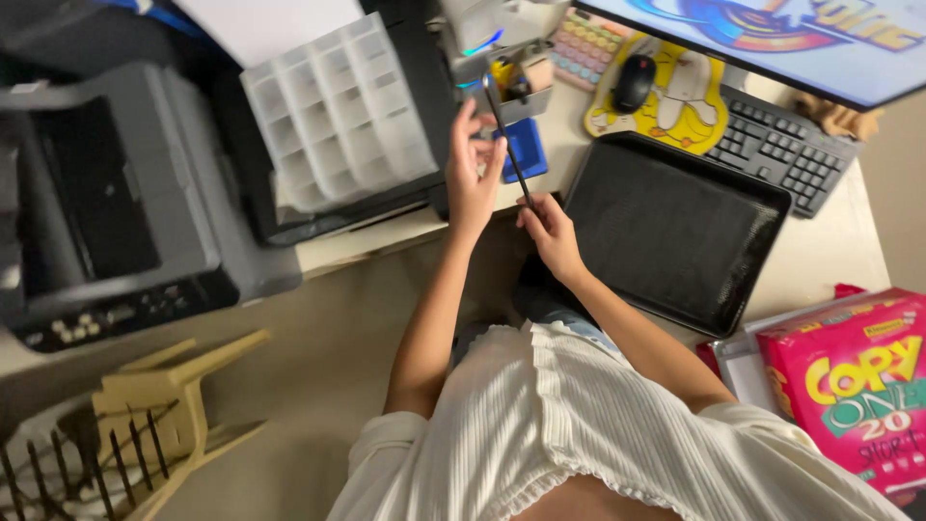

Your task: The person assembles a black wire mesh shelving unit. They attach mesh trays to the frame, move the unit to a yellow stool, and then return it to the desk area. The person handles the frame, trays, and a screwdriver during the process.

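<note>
While both hands pinch the thin black stick [508, 145] over the desk edge [367, 253], left hand [471, 169] up top and right hand [550, 227] clamped at the bottom, she probably does best keeping it steady and clear of the black tray [675, 232].

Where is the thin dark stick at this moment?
In the head view the thin dark stick is just above centre, held between both hands: left hand near its upper end, right hand at its lower end, left of the black tray.
</note>
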